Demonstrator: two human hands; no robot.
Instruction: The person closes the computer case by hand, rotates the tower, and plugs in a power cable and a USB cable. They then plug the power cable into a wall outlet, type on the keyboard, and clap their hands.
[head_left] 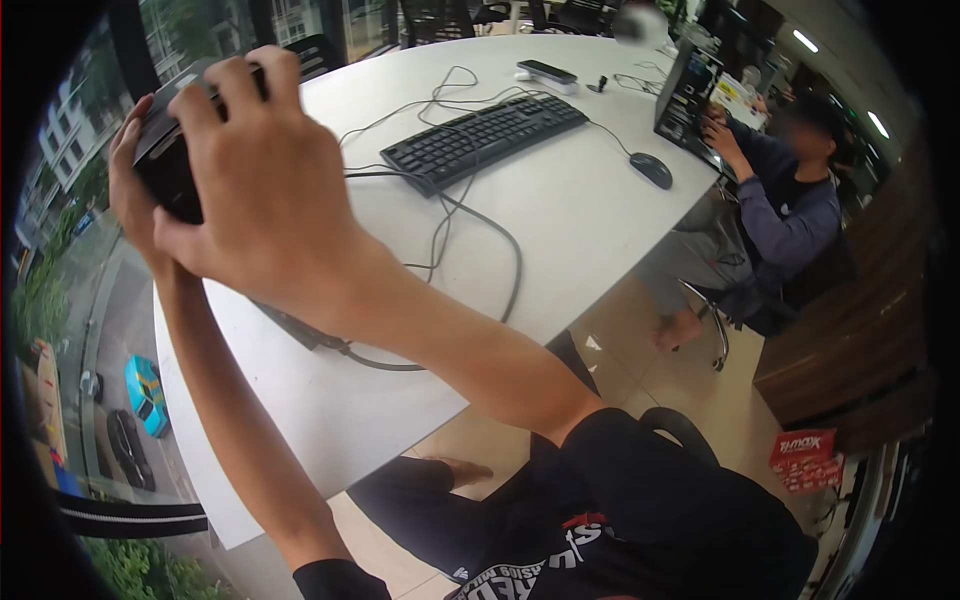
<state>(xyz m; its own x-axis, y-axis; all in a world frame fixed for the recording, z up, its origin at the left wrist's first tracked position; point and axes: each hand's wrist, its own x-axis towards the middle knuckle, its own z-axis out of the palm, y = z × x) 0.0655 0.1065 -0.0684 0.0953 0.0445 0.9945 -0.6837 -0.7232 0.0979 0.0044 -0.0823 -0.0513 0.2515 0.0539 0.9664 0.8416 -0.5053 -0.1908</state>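
Box, dark, held btwn L hand & R hand, scene left; kbd to right on table.

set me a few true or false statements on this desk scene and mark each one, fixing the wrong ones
1. The left hand and right hand are both on one black object. True.
2. The mouse sits on top of the keyboard. False: the mouse lies apart from the keyboard, on the white table.
3. A phone lies on the far side of the keyboard. True.
4. The other person's hands rest in their lap. False: the other person's hands are raised at a computer case.
5. Cables cross over part of the keyboard. True.
6. The red bag stands on the table. False: the red bag is off the table, at the lower right of the view.
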